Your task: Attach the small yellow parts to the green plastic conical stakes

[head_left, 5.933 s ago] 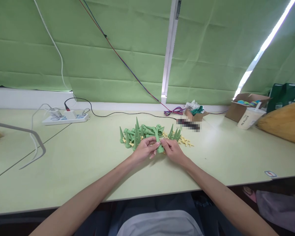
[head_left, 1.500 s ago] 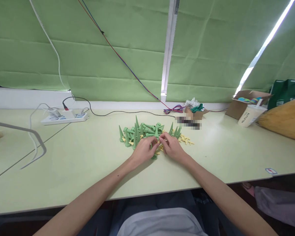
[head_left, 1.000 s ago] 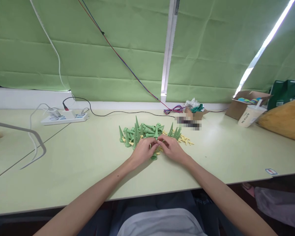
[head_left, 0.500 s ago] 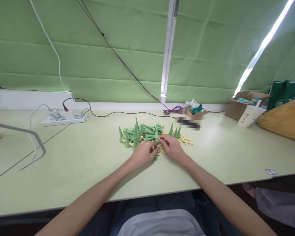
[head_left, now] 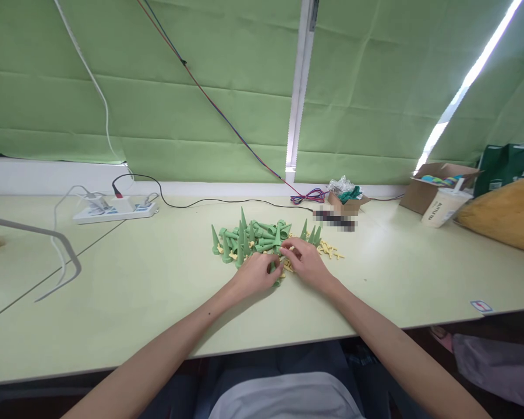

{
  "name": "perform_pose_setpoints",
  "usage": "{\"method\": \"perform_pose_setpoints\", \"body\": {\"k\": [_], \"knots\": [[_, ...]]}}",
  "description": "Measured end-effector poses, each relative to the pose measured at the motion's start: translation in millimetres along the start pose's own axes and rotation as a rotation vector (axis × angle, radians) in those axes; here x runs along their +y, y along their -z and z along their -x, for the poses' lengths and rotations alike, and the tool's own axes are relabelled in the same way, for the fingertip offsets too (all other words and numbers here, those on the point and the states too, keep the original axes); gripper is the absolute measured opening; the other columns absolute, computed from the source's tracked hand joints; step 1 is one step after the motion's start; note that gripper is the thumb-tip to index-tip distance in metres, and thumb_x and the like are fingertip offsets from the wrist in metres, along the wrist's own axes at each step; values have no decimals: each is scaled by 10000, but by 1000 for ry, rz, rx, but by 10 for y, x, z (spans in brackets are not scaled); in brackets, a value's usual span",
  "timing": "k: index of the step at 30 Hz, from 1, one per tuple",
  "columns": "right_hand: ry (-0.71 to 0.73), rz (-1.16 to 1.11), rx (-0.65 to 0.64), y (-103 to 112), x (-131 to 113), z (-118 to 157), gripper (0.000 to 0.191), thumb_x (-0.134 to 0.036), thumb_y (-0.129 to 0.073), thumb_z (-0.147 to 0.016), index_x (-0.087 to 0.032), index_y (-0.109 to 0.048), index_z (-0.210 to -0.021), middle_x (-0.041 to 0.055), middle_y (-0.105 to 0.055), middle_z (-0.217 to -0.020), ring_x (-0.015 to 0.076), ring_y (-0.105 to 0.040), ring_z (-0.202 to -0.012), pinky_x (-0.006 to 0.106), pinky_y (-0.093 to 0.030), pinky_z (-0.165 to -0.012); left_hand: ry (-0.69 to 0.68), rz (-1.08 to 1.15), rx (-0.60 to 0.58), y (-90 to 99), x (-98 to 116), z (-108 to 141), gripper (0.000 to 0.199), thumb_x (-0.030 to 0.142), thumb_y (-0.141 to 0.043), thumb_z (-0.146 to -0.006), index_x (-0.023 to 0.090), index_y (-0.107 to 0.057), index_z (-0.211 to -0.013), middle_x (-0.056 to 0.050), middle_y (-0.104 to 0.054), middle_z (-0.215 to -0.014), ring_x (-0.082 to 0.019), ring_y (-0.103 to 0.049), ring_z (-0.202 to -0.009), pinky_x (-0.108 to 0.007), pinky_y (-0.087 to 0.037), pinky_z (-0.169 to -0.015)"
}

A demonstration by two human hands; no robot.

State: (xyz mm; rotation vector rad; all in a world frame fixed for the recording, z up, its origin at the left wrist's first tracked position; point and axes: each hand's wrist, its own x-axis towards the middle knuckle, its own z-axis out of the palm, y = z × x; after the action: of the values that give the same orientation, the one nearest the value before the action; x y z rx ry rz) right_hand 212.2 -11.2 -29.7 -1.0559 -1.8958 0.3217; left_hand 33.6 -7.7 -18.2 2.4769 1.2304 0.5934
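In the middle of the table lies a heap of green plastic cones (head_left: 264, 231), some lying down and some standing on their bases. My left hand (head_left: 257, 273) is at the near side of the heap, its fingers closed on a green cone (head_left: 276, 283) that is mostly hidden by the hand. Close beside it, my right hand (head_left: 304, 261) has thumb and fingertips pinched together; whatever they hold is too small to make out. Small yellow branched pieces (head_left: 329, 250) are scattered to the right of the heap, with a few more between and under the hands.
At the back left is a white power strip (head_left: 116, 212) with plugs and cables. A small open box (head_left: 347, 203) stands by the wall. Farther right are a cardboard box (head_left: 413, 193), a drink cup (head_left: 443, 206) and a yellow cushion-like item (head_left: 504, 212). A grey curved bar (head_left: 67, 247) reaches in from the left.
My left hand has shifted very slightly downward, and more green shows between its fingers. The right hand's fingertips moved slightly left. The heap looks unchanged.
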Motion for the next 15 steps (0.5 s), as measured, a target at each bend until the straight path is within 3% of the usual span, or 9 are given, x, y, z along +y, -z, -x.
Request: {"method": "perform_pose_setpoints", "body": {"k": [6, 11, 15], "knots": [[-2, -13, 6, 8, -7, -2, 199, -323, -486, -960, -191, -629, -916, 62, -660, -913, 171, -580, -716, 288, -445, -648, -64, 68, 91, 32, 18, -2, 179, 252, -466, -874, 213, -640, -859, 7, -619, -656, -145, -513, -536, -264, -341, -536], [-10, -18, 27, 17, -23, -5, 210, -320, -453, -976, -189, -607, -918, 58, -642, -897, 163, -561, -704, 275, -421, -638, -79, 53, 189, 58, 28, -22, 197, 218, -426, -901, 196, -614, -845, -14, -632, -737, -158, -548, -641, -265, -376, -588], [-39, 0, 31, 21, -39, -3, 240, -326, -406, -995, -194, -568, -876, 18, -590, -749, 150, -515, -629, 265, -384, -609, -61, 77, 263, 73, 22, -38, 217, 230, -412, -925, 194, -626, -936, -31, -651, -823, -164, -568, -698, -263, -407, -623]]}}
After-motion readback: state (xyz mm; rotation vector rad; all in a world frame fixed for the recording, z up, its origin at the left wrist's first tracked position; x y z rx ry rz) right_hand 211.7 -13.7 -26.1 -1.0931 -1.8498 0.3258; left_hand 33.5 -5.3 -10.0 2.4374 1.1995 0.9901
